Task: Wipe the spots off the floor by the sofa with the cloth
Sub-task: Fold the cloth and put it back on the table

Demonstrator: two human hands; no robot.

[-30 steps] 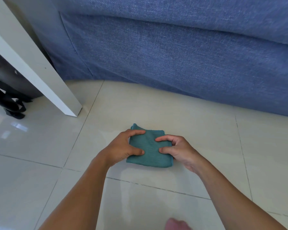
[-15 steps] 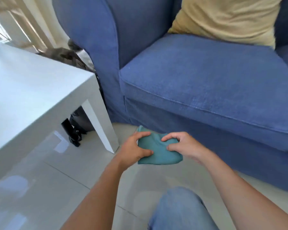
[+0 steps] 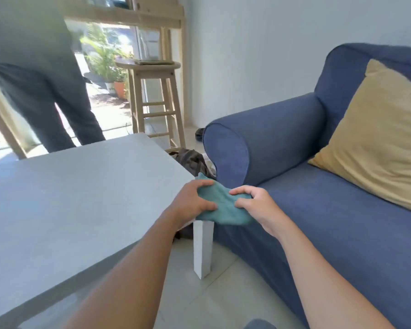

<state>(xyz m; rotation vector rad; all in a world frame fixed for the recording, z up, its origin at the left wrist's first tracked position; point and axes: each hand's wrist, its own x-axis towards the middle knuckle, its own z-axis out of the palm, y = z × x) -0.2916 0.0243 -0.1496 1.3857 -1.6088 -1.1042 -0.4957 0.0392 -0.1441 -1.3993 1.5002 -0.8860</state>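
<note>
A folded teal cloth (image 3: 223,206) is held up in the air between both hands, at the corner of the white table and in front of the sofa's arm. My left hand (image 3: 191,203) grips its left side, thumb on top. My right hand (image 3: 256,205) grips its right side with curled fingers. The blue sofa (image 3: 330,210) fills the right of the view. The pale tiled floor (image 3: 223,293) runs between the table and the sofa; I can make out no spots on it.
A white low table (image 3: 69,205) fills the left, its leg (image 3: 202,250) standing just below the cloth. A tan cushion (image 3: 377,148) lies on the sofa. A dark bag (image 3: 192,161) sits behind the table. A wooden stool (image 3: 157,100) and a standing person (image 3: 40,86) are at the back.
The cloth has been lifted off the floor in both hands. The view has swung up from the floor tiles to the table, the sofa and the room behind.
</note>
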